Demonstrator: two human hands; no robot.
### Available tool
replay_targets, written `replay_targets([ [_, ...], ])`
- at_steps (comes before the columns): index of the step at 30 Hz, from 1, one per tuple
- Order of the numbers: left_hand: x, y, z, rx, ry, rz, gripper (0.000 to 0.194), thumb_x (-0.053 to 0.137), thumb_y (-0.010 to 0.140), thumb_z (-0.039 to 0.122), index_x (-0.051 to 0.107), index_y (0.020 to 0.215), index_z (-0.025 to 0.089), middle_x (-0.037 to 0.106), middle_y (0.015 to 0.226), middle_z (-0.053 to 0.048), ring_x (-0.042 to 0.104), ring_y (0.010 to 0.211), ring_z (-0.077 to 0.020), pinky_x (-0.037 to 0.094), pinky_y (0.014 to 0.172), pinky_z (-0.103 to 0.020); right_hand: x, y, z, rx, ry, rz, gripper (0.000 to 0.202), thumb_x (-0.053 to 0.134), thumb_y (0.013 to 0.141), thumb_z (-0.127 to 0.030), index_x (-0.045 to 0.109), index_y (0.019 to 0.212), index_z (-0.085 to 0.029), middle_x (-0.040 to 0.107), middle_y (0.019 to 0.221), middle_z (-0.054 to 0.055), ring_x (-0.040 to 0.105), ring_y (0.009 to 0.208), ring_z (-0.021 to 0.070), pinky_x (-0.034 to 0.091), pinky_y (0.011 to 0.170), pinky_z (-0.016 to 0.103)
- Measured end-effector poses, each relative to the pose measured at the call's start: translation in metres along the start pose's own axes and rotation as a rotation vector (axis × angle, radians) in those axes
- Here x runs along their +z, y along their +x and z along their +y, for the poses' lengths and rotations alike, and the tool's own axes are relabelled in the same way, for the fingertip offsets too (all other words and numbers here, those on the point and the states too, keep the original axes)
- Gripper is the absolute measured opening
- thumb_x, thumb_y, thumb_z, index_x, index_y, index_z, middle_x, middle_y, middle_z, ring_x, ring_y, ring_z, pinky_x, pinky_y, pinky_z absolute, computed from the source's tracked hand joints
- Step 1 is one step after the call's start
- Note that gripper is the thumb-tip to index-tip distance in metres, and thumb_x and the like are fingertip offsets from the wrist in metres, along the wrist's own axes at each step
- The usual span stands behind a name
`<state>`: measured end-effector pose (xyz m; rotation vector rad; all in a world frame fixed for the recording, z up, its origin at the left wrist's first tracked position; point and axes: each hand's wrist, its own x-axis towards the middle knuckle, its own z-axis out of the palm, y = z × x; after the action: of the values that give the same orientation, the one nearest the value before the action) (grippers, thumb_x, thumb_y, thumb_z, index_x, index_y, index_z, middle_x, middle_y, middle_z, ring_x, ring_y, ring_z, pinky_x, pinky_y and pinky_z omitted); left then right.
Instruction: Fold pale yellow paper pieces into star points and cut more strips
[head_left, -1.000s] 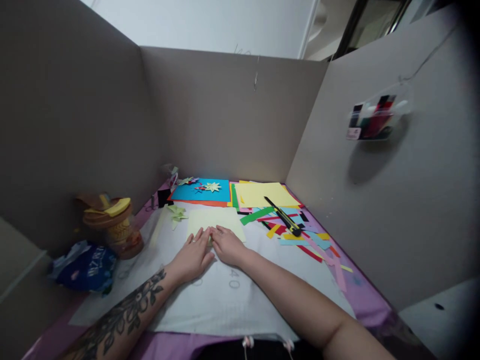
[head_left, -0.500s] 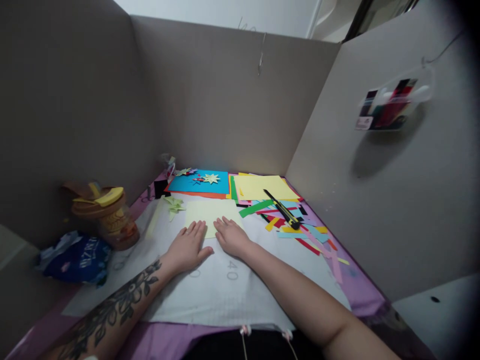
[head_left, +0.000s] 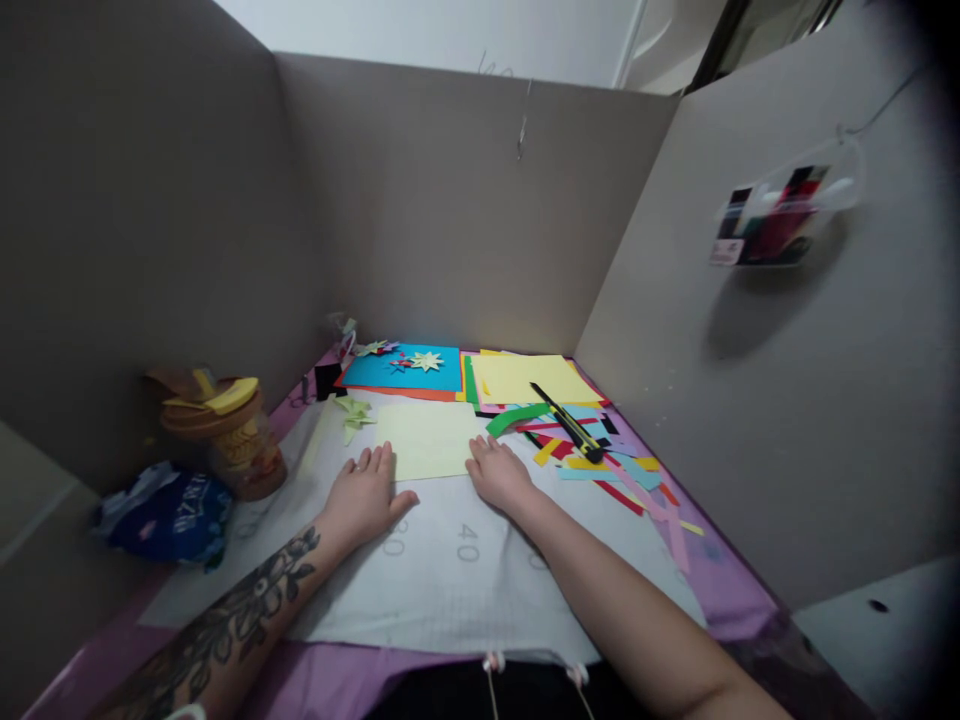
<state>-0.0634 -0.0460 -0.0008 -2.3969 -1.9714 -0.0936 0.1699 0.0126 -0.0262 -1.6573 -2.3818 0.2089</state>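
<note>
A pale yellow sheet of paper lies flat on the white cloth in front of me. My left hand rests flat at its left edge, fingers stretched out and thumb apart. At the sheet's right edge lies my right hand, palm down, with its fingertips touching the paper. Neither hand grips anything. Green folded paper pieces sit just beyond my left hand. To the right of my right hand, a yellow-and-black utility knife rests on coloured paper strips.
At the back lie a blue sheet carrying paper stars and a stack of yellow paper. A brown cup and a blue packet stand at the left. Grey panels surround the table; a plastic pouch hangs on the right one.
My hands have moved apart, from the sheet's near middle out to its left and right edges. The sheet stays flat on the cloth. The view has shifted slightly.
</note>
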Motion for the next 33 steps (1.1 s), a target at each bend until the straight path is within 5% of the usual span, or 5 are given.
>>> replay_targets([
  [10, -0.006, -0.006, -0.003, -0.022, 0.026, 0.015, 0.073, 0.044, 0.082, 0.051, 0.032, 0.138, 0.007, 0.045, 0.135, -0.022, 0.038, 0.125, -0.0375, 0.030, 0.098, -0.050, -0.013, -0.006, 0.001, 0.037, 0.020, 0.175, 0.034, 0.042, 0.087, -0.019, 0.058, 0.117, -0.013, 0.061, 0.118, 0.017, 0.049, 0.120, 0.0276, 0.037, 0.097, 0.044],
  [14, -0.004, -0.007, -0.003, -0.007, 0.016, 0.024, 0.070, 0.043, 0.083, 0.050, 0.033, 0.138, 0.007, 0.046, 0.134, -0.022, 0.038, 0.125, -0.0375, 0.030, 0.097, -0.050, -0.018, -0.014, -0.006, -0.409, 0.110, 0.224, 0.020, 0.050, 0.085, -0.027, 0.069, 0.084, -0.021, 0.060, 0.123, 0.006, 0.045, 0.123, 0.0239, 0.033, 0.102, 0.043],
  [17, -0.003, -0.007, -0.004, -0.011, 0.006, 0.029, 0.069, 0.045, 0.083, 0.049, 0.034, 0.137, 0.009, 0.046, 0.134, -0.022, 0.037, 0.126, -0.0372, 0.030, 0.097, -0.050, -0.018, -0.018, -0.013, -0.603, 0.126, 0.150, 0.021, 0.051, 0.085, -0.029, 0.071, 0.082, -0.023, 0.064, 0.118, 0.004, 0.052, 0.117, 0.0215, 0.037, 0.098, 0.040],
  [27, -0.001, -0.008, -0.004, -0.012, 0.002, 0.030, 0.068, 0.043, 0.084, 0.049, 0.035, 0.137, 0.008, 0.045, 0.134, -0.023, 0.038, 0.126, -0.0375, 0.032, 0.097, -0.050, -0.013, -0.015, -0.013, -0.444, 0.067, 0.016, 0.041, 0.052, 0.085, -0.036, 0.059, 0.120, -0.017, 0.051, 0.133, 0.011, 0.044, 0.125, 0.0277, 0.036, 0.101, 0.042],
  [33, 0.003, -0.006, -0.011, -0.021, -0.072, 0.139, 0.077, 0.046, 0.083, 0.047, 0.017, 0.144, 0.011, 0.025, 0.148, -0.021, 0.026, 0.135, -0.0353, 0.031, 0.101, -0.048, -0.010, -0.012, -0.010, -0.420, 0.113, 0.156, 0.031, 0.050, 0.085, -0.027, 0.064, 0.110, -0.017, 0.060, 0.122, 0.010, 0.053, 0.112, 0.0236, 0.041, 0.096, 0.041],
])
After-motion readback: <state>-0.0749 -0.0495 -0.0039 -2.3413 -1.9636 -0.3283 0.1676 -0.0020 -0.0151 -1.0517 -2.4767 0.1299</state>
